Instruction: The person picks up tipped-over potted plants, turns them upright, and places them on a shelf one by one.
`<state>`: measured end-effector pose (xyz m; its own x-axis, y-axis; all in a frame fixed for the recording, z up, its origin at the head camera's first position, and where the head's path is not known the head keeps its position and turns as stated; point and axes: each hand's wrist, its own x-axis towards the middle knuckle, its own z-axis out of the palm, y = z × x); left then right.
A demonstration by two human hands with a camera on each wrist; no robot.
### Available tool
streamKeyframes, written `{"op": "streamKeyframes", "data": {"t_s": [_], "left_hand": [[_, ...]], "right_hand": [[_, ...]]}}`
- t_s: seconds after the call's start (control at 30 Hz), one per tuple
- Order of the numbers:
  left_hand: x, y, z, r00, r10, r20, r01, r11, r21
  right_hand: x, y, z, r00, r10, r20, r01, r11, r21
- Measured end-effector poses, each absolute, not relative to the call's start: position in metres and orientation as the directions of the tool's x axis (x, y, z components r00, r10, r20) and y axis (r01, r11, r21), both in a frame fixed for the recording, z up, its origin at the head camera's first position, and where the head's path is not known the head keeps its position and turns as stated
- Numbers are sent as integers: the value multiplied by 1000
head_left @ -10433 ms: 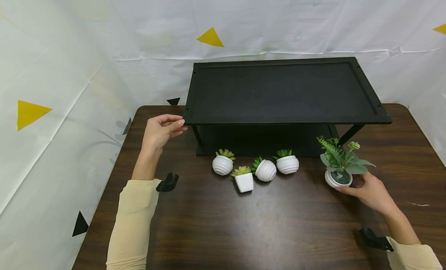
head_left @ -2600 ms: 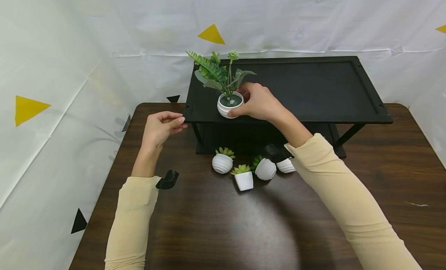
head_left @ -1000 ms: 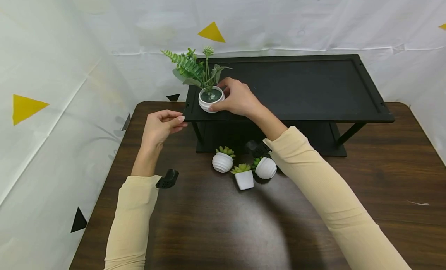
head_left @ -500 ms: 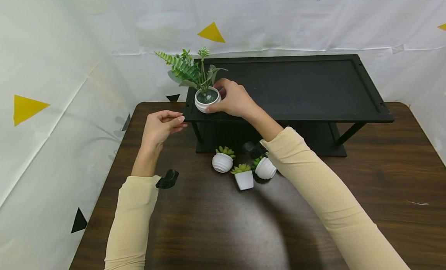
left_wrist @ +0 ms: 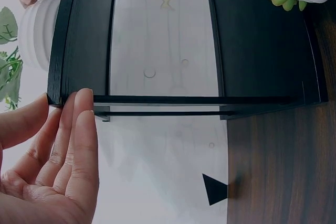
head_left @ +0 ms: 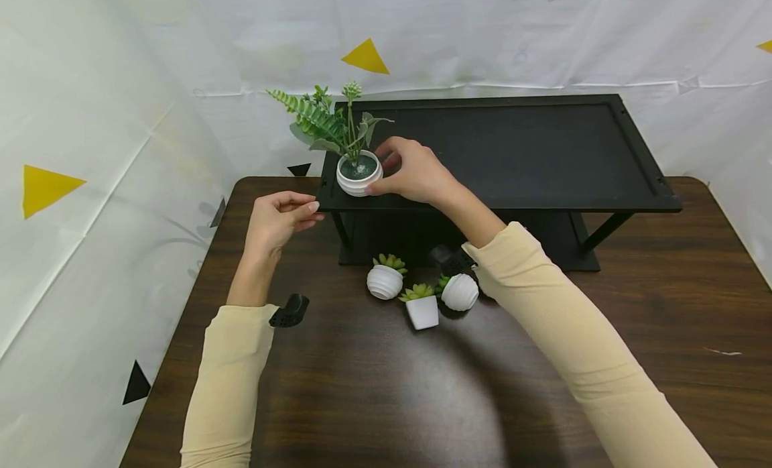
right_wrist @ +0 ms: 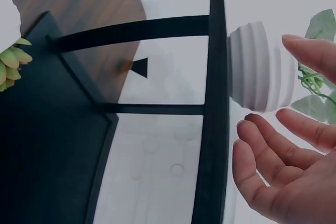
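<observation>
A leafy green plant in a ribbed white pot (head_left: 358,185) stands upright on the front left corner of the black two-tier shelf (head_left: 512,153). My right hand (head_left: 416,173) is at the pot's right side, its thumb and fingers spread apart around it. In the right wrist view, a gap shows between the fingers of the right hand (right_wrist: 289,166) and the pot (right_wrist: 260,66). With thumb and fingertips, my left hand (head_left: 271,223) pinches the front left corner of the shelf top. The left wrist view shows the left hand (left_wrist: 58,166) at that corner from below.
Small succulents in white pots lie before the shelf: a ribbed one (head_left: 384,282), a square one (head_left: 422,312) and a round one (head_left: 460,292). The right sleeve (head_left: 573,327) passes over the brown table (head_left: 374,401). White sheeting (head_left: 482,39) hangs behind.
The leafy plant travelled from the table's right side to the shelf's front left corner. In the last half second, my right hand loosened and drew slightly right. My left hand stayed put.
</observation>
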<state>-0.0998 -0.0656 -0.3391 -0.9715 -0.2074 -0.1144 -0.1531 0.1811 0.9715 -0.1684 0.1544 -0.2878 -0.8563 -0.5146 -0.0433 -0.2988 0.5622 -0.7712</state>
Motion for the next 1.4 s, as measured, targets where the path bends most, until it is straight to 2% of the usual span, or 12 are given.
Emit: {"op": "streamKeyframes", "data": {"t_s": [1.4], "left_hand": [[-100, -66, -339, -974, -197, -113, -147, 171, 974]], "right_hand": [[-129, 236, -288, -879, -476, -32, -264, 541, -799]]}}
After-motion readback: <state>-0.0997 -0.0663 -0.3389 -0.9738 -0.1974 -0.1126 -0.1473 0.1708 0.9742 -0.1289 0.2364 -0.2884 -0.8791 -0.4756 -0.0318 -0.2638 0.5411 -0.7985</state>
